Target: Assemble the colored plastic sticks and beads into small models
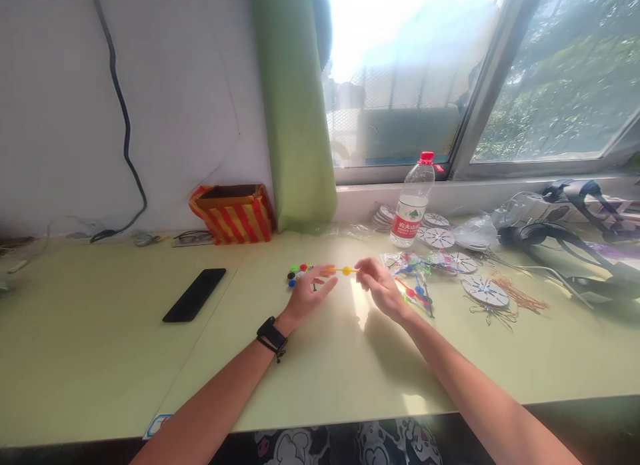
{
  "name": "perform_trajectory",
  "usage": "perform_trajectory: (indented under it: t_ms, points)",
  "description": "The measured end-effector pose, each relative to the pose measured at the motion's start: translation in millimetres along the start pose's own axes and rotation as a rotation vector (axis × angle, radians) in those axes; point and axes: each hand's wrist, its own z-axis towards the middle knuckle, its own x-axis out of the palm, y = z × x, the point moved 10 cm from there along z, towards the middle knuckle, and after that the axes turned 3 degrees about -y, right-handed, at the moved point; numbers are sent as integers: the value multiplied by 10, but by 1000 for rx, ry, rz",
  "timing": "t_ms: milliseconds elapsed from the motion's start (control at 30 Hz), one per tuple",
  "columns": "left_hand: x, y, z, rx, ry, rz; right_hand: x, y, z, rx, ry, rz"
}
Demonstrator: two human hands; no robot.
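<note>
A thin yellow plastic stick with a round disc in its middle [347,271] is held level just above the table, between my two hands. My right hand [380,286] is closed, pinching the stick's right end with thumb and fingertips. At the left end are the fingertips of my left hand [309,293], which appear to grip it, the thumb a little lower. Small coloured round pieces [292,276] lie beside my left hand, partly hidden by it. Right of my right hand lies a pile of coloured plastic sticks [417,292], red, blue and green among them.
A water bottle [411,205] stands near the window. White discs with wire hooks [487,290], copper-coloured wires [523,295] and black-strapped gear [550,245] lie at right. At left are a black phone [195,296] and a striped box [235,218]. The table's front edge is near me.
</note>
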Motion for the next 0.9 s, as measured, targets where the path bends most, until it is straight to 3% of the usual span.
perform_trajectory:
  t_ms: [133,300,367,633,900]
  points:
    - [-135,-102,16,153,-115,340,-137,-239,52,106,-66,-13]
    - [-358,-102,74,192,-245,549,-256,-419,18,88,-117,-550]
    - [-444,-57,97,169,-279,615,-253,-413,9,38,-127,-633]
    - [-515,151,111,60,-237,820,-40,-308,-34,-11,-1,-572]
    - [-566,238,111,-3,-212,857,138,-178,-103,-77,133,-570]
